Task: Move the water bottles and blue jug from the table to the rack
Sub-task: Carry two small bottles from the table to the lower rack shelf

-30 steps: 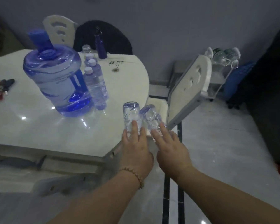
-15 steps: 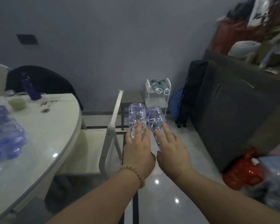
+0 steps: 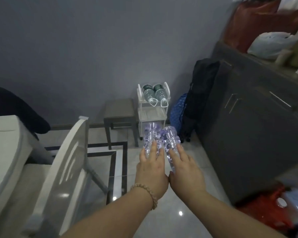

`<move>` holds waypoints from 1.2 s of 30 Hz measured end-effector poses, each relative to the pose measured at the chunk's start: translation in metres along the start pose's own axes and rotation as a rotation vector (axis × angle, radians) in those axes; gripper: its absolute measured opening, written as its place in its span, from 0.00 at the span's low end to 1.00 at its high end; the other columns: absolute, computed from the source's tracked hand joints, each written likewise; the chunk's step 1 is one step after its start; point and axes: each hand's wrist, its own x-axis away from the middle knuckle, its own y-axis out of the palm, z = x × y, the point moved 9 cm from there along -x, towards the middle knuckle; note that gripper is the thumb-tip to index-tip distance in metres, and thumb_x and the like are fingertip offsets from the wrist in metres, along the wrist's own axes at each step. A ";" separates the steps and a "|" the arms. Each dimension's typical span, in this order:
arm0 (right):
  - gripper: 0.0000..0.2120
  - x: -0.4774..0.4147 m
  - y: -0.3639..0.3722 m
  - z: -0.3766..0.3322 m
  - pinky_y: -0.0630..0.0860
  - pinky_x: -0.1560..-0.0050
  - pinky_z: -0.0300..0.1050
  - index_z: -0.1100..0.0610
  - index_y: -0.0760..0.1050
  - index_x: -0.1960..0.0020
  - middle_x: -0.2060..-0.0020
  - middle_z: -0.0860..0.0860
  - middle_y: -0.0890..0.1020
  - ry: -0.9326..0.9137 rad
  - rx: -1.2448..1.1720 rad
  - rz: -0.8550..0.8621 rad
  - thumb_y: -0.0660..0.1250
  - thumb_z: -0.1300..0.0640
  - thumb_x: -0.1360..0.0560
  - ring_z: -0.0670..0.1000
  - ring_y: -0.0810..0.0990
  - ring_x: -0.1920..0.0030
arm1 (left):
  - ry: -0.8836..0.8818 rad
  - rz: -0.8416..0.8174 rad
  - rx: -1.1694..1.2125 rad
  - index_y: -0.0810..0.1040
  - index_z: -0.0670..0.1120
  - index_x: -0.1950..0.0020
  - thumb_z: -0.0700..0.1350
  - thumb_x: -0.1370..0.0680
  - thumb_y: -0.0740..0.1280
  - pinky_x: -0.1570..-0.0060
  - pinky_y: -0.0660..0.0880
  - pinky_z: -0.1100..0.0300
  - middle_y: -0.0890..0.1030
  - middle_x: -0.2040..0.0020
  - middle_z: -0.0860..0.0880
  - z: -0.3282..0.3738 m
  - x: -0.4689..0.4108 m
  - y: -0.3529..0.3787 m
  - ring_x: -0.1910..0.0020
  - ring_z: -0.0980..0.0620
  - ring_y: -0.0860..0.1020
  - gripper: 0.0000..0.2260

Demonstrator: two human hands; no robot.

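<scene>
My left hand (image 3: 150, 170) grips a clear water bottle (image 3: 150, 134) from above, held out in front of me. Beside it my right hand (image 3: 185, 172) grips a second clear water bottle (image 3: 170, 138), the two bottles side by side and nearly touching. Ahead against the wall stands a small white rack (image 3: 152, 114) with two water bottles (image 3: 154, 93) lying on its top shelf. Its middle shelf looks bare and the bottles in my hands hide its lower part. The blue jug is out of view.
A white chair (image 3: 65, 162) stands close at my left beside the white table edge (image 3: 5, 152). A grey stool (image 3: 120, 112) sits left of the rack. A dark cabinet (image 3: 255, 127), a black bag (image 3: 199, 93) and a blue bag (image 3: 177, 112) line the right.
The view has swung right from the table and moved closer to the rack. Both hands still carry their bottles, and the jug and table bottles have left the frame.
</scene>
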 end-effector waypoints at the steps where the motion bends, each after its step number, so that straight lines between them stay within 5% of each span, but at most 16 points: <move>1: 0.36 -0.019 0.001 0.009 0.72 0.43 0.44 0.44 0.50 0.26 0.23 0.46 0.46 0.013 -0.005 -0.006 0.65 0.54 0.27 0.53 0.62 0.32 | -0.002 -0.022 0.005 0.45 0.50 0.24 0.52 0.26 0.66 0.28 0.53 0.47 0.40 0.23 0.49 0.000 -0.021 0.005 0.26 0.44 0.42 0.38; 10: 0.36 -0.208 0.036 0.081 0.73 0.46 0.42 0.43 0.50 0.25 0.24 0.44 0.46 0.013 -0.009 -0.074 0.66 0.52 0.27 0.51 0.62 0.32 | -0.084 -0.066 0.094 0.47 0.52 0.24 0.50 0.27 0.68 0.31 0.58 0.49 0.39 0.24 0.53 -0.010 -0.215 0.060 0.27 0.42 0.45 0.39; 16: 0.36 -0.334 0.124 0.140 0.73 0.43 0.41 0.43 0.48 0.25 0.24 0.44 0.44 -0.091 0.004 -0.230 0.64 0.51 0.26 0.50 0.58 0.30 | -0.270 -0.085 0.139 0.49 0.52 0.25 0.47 0.27 0.67 0.32 0.62 0.51 0.40 0.24 0.54 -0.042 -0.327 0.152 0.27 0.44 0.46 0.37; 20: 0.36 -0.395 0.185 0.169 0.72 0.42 0.40 0.43 0.47 0.25 0.24 0.44 0.43 -0.136 0.000 -0.304 0.64 0.53 0.26 0.49 0.56 0.29 | -0.352 -0.097 0.146 0.46 0.54 0.25 0.49 0.26 0.67 0.30 0.56 0.52 0.38 0.24 0.56 -0.067 -0.380 0.217 0.28 0.46 0.42 0.37; 25: 0.37 -0.459 0.270 0.204 0.72 0.42 0.40 0.42 0.48 0.25 0.24 0.44 0.44 -0.091 -0.056 -0.291 0.65 0.51 0.27 0.48 0.56 0.29 | -0.279 -0.082 0.129 0.52 0.50 0.24 0.50 0.27 0.67 0.31 0.43 0.57 0.42 0.23 0.51 -0.102 -0.446 0.293 0.27 0.46 0.42 0.36; 28: 0.36 -0.500 0.321 0.221 0.72 0.41 0.42 0.44 0.53 0.25 0.23 0.45 0.47 -0.054 -0.078 -0.233 0.67 0.52 0.27 0.50 0.59 0.29 | -0.118 0.045 0.064 0.67 0.44 0.30 0.50 0.37 0.76 0.30 0.55 0.53 0.58 0.26 0.47 -0.121 -0.493 0.328 0.29 0.43 0.55 0.38; 31: 0.34 -0.543 0.369 0.235 0.73 0.42 0.47 0.48 0.62 0.27 0.24 0.49 0.56 -0.031 -0.138 -0.126 0.71 0.56 0.30 0.54 0.65 0.32 | -0.057 0.042 0.083 0.59 0.46 0.26 0.48 0.32 0.72 0.27 0.52 0.49 0.51 0.24 0.49 -0.154 -0.536 0.387 0.26 0.43 0.52 0.38; 36: 0.33 -0.626 0.437 0.247 0.70 0.39 0.51 0.49 0.59 0.26 0.24 0.50 0.53 -0.071 -0.121 0.005 0.69 0.55 0.28 0.56 0.63 0.31 | -0.024 0.113 0.070 0.54 0.49 0.25 0.49 0.30 0.70 0.28 0.52 0.46 0.50 0.23 0.47 -0.210 -0.621 0.458 0.25 0.43 0.47 0.38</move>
